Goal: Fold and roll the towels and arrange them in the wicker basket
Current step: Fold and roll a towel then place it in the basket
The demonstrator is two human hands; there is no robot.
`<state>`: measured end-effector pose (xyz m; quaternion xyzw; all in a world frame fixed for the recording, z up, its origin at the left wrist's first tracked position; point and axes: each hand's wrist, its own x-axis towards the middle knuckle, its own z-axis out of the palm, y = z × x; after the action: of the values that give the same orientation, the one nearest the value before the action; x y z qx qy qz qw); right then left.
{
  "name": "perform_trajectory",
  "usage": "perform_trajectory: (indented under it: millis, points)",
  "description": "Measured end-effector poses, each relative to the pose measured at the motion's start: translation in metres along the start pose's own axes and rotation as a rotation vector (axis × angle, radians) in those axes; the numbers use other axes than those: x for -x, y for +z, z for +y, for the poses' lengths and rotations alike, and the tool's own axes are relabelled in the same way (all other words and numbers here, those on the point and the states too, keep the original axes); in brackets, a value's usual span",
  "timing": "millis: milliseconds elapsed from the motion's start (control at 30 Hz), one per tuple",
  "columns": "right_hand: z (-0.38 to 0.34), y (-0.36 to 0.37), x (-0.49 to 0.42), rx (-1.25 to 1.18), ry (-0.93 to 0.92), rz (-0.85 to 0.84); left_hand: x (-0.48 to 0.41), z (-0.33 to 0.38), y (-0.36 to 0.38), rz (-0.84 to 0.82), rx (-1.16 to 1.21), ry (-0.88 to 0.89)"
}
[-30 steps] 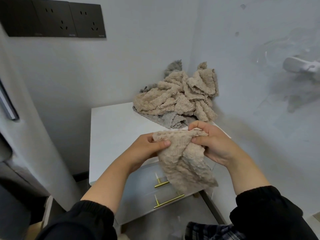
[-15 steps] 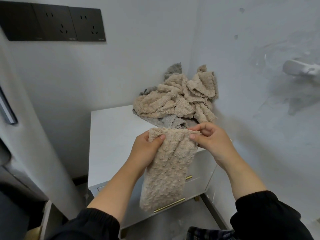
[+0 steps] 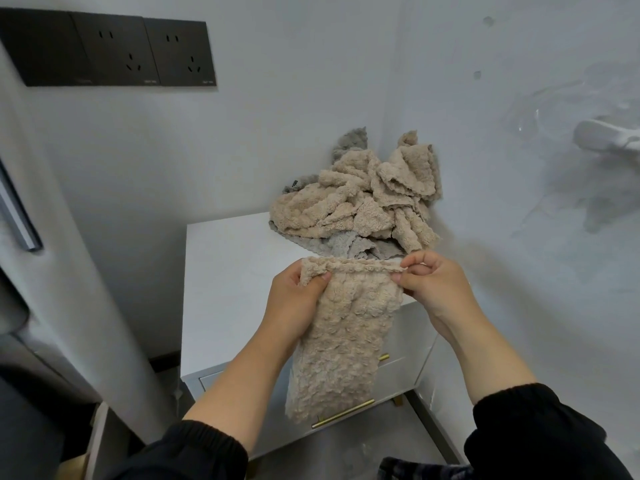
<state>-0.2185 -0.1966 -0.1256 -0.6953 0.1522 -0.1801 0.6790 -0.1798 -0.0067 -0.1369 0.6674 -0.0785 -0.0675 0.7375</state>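
Head view, left hand (image 3: 298,303) and right hand (image 3: 433,289) fingers pinching beige towel (image 3: 346,337) top corners, towel pile (image 3: 360,206) behind

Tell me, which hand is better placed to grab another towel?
Probably the right hand: it pinches the held towel just in front of the pile; the left hand is farther away.

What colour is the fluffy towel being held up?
Beige; the fluffy towel shows best in head view.

free: cabinet top (image 3: 225,271), left and front parts bare | blocked: towel pile (image 3: 356,202) fills rear right corner
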Motion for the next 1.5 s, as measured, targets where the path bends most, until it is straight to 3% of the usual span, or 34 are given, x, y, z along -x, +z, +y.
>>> perform_trajectory:
  millis: [67,133,233,467,567,833,967,1100,1367,1500]
  points:
    - [-0.001,0.0,-0.001,-0.083,0.01,0.023,0.0,0.0,0.0,0.004,0.026,-0.007]
    - [-0.001,0.0,-0.002,-0.157,0.079,-0.064,0.0,0.001,0.001,0.008,0.069,-0.028]
    - [-0.002,0.001,0.002,-0.049,0.186,-0.22,0.001,0.006,0.0,0.0,0.111,-0.047]
    - [-0.006,0.002,-0.002,0.312,-0.004,-0.051,-0.016,0.023,-0.033,-0.062,-0.607,0.083]
    - [-0.007,0.009,-0.006,0.339,0.025,-0.027,-0.019,0.029,-0.041,-0.027,-0.735,0.087]
    - [-0.015,0.034,-0.015,0.108,0.124,-0.209,-0.027,0.03,-0.042,0.069,-0.349,-0.008]
    - [-0.014,0.043,-0.028,-0.008,0.103,-0.167,-0.034,0.033,-0.044,0.088,-0.183,0.013]
    - [-0.011,0.049,-0.034,-0.047,0.066,-0.103,-0.04,0.031,-0.045,0.139,-0.008,-0.121]
    - [0.006,0.046,-0.034,0.173,0.111,-0.082,-0.042,0.008,-0.044,0.18,-0.191,-0.151]
    - [0.015,0.045,-0.032,0.396,0.078,-0.081,-0.042,0.005,-0.043,0.14,-0.514,-0.109]
